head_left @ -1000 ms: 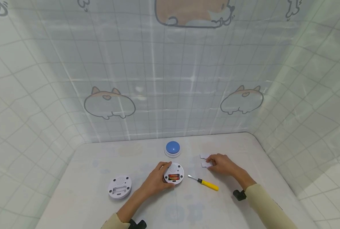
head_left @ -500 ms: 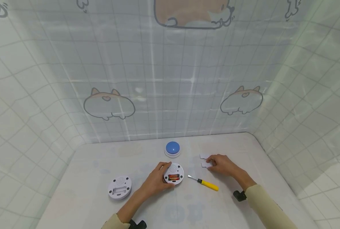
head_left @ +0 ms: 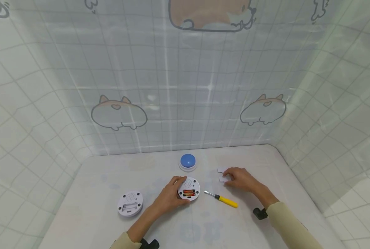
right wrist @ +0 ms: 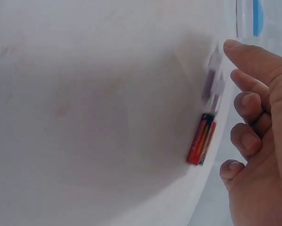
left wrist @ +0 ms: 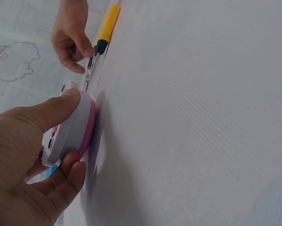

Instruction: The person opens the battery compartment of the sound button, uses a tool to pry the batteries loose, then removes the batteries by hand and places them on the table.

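My left hand (head_left: pixel 168 196) grips a round white push button (head_left: pixel 188 182) lying upside down, thumb and fingers around its rim. Two red-orange batteries (head_left: pixel 189 192) sit in its uncovered compartment. In the left wrist view its underside shows a pink cap (left wrist: pixel 88 127). My right hand (head_left: pixel 242 180) hovers over two small white covers (head_left: pixel 224 179) on the table, thumb and fingers apart. The right wrist view shows red-black batteries (right wrist: pixel 201 139) lying beside the covers (right wrist: pixel 214 80), with nothing between the fingers. The head view hides these loose batteries behind the hand.
A yellow-handled screwdriver (head_left: pixel 227 201) lies between the hands. Behind the held button stands a blue-topped push button (head_left: pixel 188 161), upright. Another overturned white button (head_left: pixel 130 204) with a bare battery compartment lies at left. A patterned curtain (head_left: pixel 185 86) rises behind the table.
My right thumb and fingertips have drawn slightly away from the white cover. The left hand and the button it holds stay in place.
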`<state>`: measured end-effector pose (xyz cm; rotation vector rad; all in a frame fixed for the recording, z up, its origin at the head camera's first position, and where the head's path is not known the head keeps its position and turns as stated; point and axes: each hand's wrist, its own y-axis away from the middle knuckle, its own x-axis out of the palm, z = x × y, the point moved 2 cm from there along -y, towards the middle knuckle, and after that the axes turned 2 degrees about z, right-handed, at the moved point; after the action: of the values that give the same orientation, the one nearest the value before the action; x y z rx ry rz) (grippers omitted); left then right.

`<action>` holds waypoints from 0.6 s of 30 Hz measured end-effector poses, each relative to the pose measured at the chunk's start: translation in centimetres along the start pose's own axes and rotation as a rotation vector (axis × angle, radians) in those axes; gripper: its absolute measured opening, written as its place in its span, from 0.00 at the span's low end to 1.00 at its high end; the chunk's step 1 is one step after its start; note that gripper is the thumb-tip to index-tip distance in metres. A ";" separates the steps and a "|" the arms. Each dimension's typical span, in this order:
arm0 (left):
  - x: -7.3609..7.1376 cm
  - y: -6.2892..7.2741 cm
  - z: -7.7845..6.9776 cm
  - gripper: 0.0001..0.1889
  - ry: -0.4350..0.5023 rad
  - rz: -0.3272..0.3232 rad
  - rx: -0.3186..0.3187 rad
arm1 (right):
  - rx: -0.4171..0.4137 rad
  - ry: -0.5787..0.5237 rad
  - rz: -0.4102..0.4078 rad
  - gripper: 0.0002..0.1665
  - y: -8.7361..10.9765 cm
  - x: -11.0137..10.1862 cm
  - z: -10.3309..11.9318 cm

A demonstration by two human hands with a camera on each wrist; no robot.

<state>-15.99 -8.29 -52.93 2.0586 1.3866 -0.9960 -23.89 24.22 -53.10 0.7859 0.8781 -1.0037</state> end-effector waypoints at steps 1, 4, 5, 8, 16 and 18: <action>0.0 0.0 0.0 0.49 0.002 -0.001 0.001 | -0.008 -0.005 0.001 0.17 0.0 0.0 0.2; 0.0 0.0 0.0 0.49 0.005 -0.002 0.006 | -0.024 -0.012 0.009 0.17 0.1 -0.1 1.0; 0.0 0.0 0.0 0.49 0.007 -0.001 0.009 | -0.033 -0.014 0.012 0.17 0.1 -0.1 1.3; 0.0 0.0 0.0 0.49 0.007 -0.001 0.015 | -0.052 -0.020 0.028 0.17 0.2 -0.2 2.1; 0.0 0.1 0.0 0.50 -0.001 0.002 0.010 | -0.081 -0.055 0.061 0.17 1.3 0.3 3.1; 0.0 0.0 0.1 0.50 -0.001 0.001 0.012 | -0.095 -0.082 0.064 0.17 1.7 0.5 3.1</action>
<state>-16.01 -8.36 -53.01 2.0670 1.3822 -1.0065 -21.39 21.94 -51.96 0.6834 0.8195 -0.9251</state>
